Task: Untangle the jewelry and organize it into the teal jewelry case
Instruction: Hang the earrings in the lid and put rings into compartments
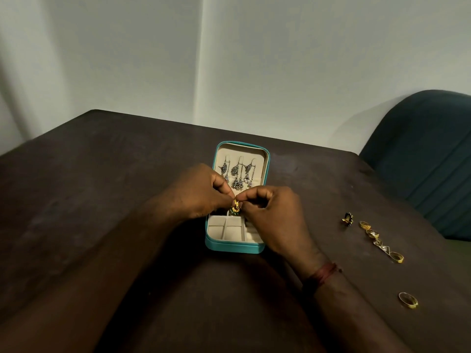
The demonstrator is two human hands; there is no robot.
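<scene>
Open teal jewelry case [235, 248] with cream lining at centre of dark brown desk [102, 187]. Left hand [196, 192] and right hand [277, 217] meet above case's middle, fingertips of both pinching small gold-and-green earring [235, 208]. Silver dangling earrings [239, 175] hang in case lid, beyond hands. Row of gold rings [379, 240] lies on desk well right of case.
</scene>
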